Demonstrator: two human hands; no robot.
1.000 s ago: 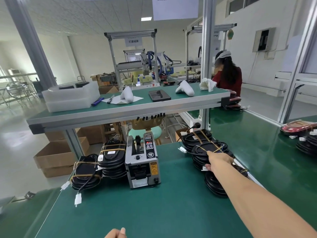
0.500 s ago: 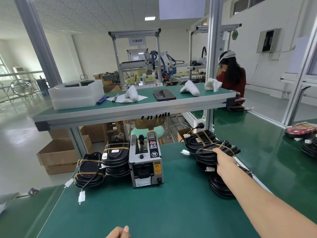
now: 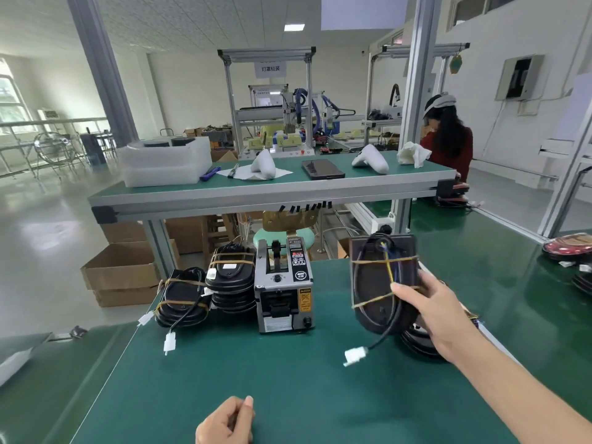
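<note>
My right hand (image 3: 437, 318) grips a black oval lamp housing (image 3: 378, 283) bound with rubber bands, lifted and tilted up above the green bench (image 3: 288, 379). Its black cable hangs down to a white connector (image 3: 355, 355). Below my hand lies a stack of more black housings (image 3: 419, 344), partly hidden by my wrist. My left hand (image 3: 224, 423) sits at the bottom edge with its fingers curled, nothing visible in it.
A grey tape dispenser (image 3: 283, 286) stands mid-bench. Left of it are two stacks of banded black housings (image 3: 230, 283), (image 3: 182, 299) with dangling connectors. A raised shelf (image 3: 272, 190) crosses behind. A person (image 3: 448, 139) sits at the back right. Red housings (image 3: 570, 248) lie far right.
My right hand took hold of the top housing from the right-hand stack and lifted it up and toward me. My left hand has come further into view at the bottom.
</note>
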